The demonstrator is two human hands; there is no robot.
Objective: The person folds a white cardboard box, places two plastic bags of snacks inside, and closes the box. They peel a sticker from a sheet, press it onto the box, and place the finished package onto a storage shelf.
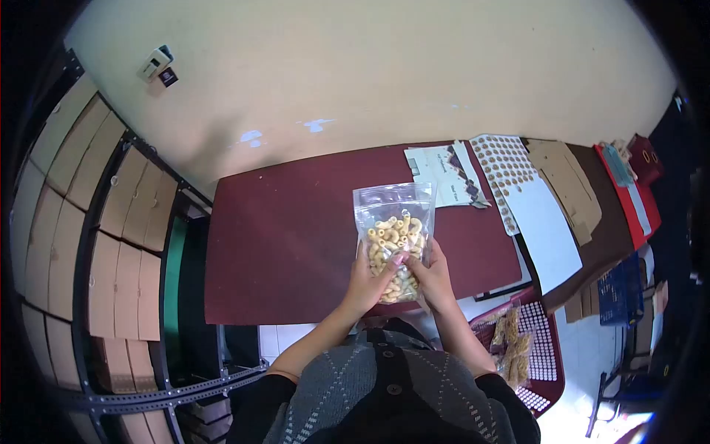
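A clear zip-top bag (394,244) of curved, tube-shaped pasta stands upright in front of my chest, over the front edge of the dark red table (274,244). My left hand (367,280) grips its lower left side, and my right hand (433,277) grips the lower right side. Both thumbs press on the front of the bag and nearly meet at its middle. The other fingers are mostly hidden behind it. The top strip of the bag looks flat and pressed together.
Printed packets (447,174) lie at the table's back right, beside a sheet of round stickers (506,166) and flat cardboard (566,181). A red basket (555,370) with filled bags stands low at the right. Shelves of cardboard boxes (115,288) are at left.
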